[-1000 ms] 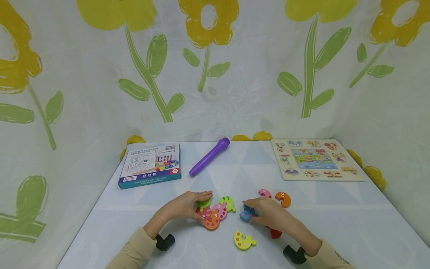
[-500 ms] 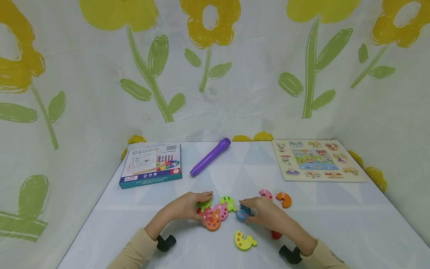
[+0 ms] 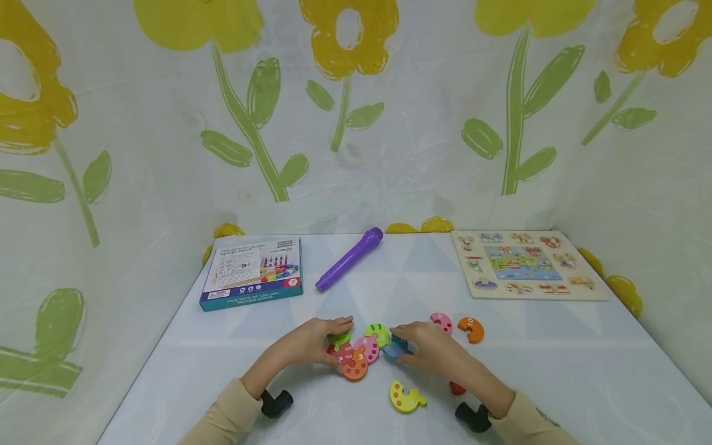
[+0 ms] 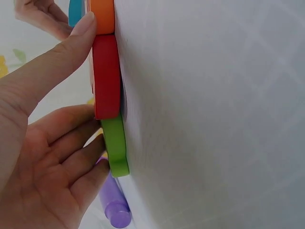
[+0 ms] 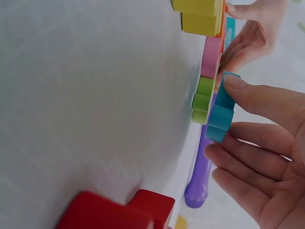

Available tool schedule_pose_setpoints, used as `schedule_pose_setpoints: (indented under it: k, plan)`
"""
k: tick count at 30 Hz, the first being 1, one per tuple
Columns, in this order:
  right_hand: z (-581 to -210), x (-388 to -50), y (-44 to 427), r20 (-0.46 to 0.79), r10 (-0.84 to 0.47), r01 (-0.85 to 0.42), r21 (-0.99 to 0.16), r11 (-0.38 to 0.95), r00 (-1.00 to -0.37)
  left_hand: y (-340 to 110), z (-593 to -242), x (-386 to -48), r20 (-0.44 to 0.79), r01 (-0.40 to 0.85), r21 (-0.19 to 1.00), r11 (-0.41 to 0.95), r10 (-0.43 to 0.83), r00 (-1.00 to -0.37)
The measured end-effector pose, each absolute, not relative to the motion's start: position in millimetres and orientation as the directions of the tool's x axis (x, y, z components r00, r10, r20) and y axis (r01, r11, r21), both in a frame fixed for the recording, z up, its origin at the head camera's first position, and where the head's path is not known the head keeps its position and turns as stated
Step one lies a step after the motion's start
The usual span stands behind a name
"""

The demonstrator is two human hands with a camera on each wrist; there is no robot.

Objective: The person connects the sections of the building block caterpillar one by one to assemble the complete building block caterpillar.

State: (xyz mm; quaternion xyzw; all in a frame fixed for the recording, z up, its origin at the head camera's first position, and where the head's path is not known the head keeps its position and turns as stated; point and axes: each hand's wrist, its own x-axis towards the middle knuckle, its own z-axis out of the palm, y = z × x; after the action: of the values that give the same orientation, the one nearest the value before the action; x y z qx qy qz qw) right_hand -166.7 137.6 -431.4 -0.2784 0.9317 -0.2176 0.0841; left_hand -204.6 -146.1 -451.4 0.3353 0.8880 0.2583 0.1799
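My left hand (image 3: 305,341) grips the left side of a cluster of joined numbered pieces, its thumb by the orange piece (image 3: 355,367) and fingers at the light green one (image 3: 339,337). In the left wrist view the thumb lies on the orange piece's edge, above the red piece (image 4: 107,76). A pink piece (image 3: 366,350) and a striped green piece (image 3: 378,334) extend the cluster rightward. My right hand (image 3: 434,351) pinches a blue piece (image 3: 392,351) between thumb and fingers; in the right wrist view, blue (image 5: 221,113) is raised beside green (image 5: 202,101).
Nearer me lies a yellow piece (image 3: 405,398). A red piece (image 3: 457,388) is partly under my right arm; pink (image 3: 442,321) and orange (image 3: 473,330) ones lie beyond that hand. Farther back are a box (image 3: 250,275), a purple stick (image 3: 349,259) and a picture board (image 3: 528,266).
My right hand has moved left with the blue piece, bringing it beside the striped green piece. The left hand keeps its place on the cluster.
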Motion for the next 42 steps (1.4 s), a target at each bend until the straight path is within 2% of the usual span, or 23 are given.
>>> schedule_pose_setpoints:
  k: [14,21,31,42]
  plan:
    - [-431.9,-170.8,131.8,-0.002,-0.582,-0.539,-0.373,0.755,-0.813,-145.1,-449.2,-202.9,-0.149,0.496,0.575,0.65,0.68,-0.718]
    - [-431.2,-170.9,132.2,0.02,-0.604,-0.566,-0.378,0.733,-0.797,-145.1,-449.1,-201.8,-0.149,0.49,0.576,0.654,0.674,-0.724]
    - [-431.2,-168.3,133.1,-0.041,-0.558,-0.486,-0.443,0.754,-0.829,-144.4,-446.9,-201.1,-0.158,0.491,0.581,0.65,0.681,-0.715]
    - [-432.3,-164.2,143.3,-0.026,-0.56,-0.482,-0.478,0.734,-0.828,-144.4,-445.7,-201.5,-0.165,0.505,0.57,0.648,0.693,-0.702]
